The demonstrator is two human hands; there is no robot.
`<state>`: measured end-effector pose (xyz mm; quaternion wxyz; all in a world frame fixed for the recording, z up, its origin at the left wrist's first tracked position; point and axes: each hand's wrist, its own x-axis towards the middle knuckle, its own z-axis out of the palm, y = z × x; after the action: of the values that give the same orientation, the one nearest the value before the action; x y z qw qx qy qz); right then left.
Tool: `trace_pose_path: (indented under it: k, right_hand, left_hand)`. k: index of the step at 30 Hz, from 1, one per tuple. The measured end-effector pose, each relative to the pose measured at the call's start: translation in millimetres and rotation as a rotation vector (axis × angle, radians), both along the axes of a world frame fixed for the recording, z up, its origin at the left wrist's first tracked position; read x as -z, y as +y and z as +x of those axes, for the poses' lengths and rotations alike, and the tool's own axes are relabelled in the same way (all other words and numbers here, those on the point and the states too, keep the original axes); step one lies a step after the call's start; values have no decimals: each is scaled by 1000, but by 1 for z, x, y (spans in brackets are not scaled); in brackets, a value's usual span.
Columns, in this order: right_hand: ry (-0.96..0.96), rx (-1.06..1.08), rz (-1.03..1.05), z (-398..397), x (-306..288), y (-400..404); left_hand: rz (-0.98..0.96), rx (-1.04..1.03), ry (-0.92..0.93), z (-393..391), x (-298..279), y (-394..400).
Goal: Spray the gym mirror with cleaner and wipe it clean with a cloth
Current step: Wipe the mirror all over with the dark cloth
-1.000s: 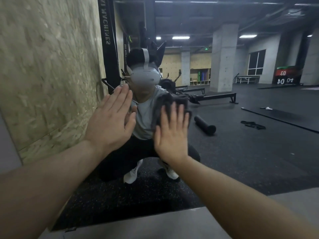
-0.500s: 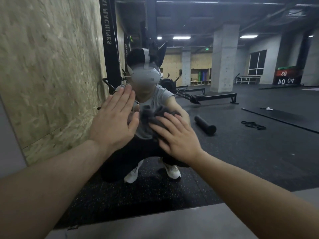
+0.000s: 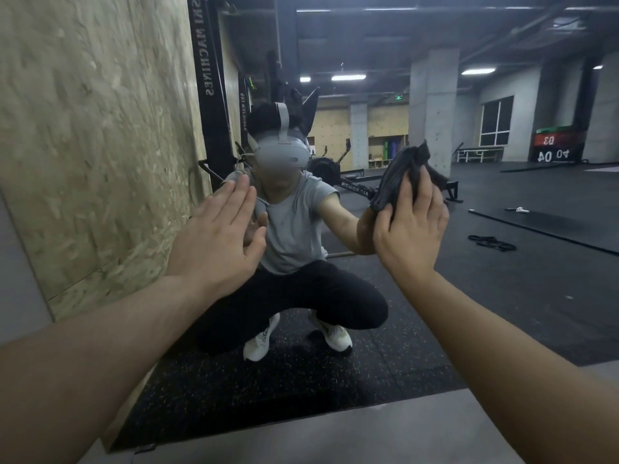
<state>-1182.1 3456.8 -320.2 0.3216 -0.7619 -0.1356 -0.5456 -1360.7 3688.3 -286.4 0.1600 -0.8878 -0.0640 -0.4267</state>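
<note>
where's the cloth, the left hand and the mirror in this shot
dark grey cloth [image 3: 398, 175]: head view, on the bunched folds above the fingers.
left hand [image 3: 217, 242]: head view, on the back of the hand.
mirror [image 3: 502, 296]: head view, on bare glass showing the reflected floor.

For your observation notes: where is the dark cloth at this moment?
In the head view, the dark cloth is right of centre, pressed against the mirror under the right hand.

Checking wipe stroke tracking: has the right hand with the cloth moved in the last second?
Yes. The right hand, pressing the dark cloth, swept rightward on the mirror, away from the braced left hand.
</note>
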Motion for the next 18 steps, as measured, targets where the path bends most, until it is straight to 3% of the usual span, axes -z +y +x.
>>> trace_pose_path:
  k: [5, 11, 18]
  right_hand:
    - [-66, -160, -82, -15, -20, 47]
    - [-313, -275, -519, -48, -22, 108]
    - [-496, -364, -689, -42, -21, 98]
  left_hand:
    - [-15, 98, -29, -14, -17, -2]
    - [-18, 23, -132, -12, -36, 13]
    - [43, -6, -120, -8, -35, 23]
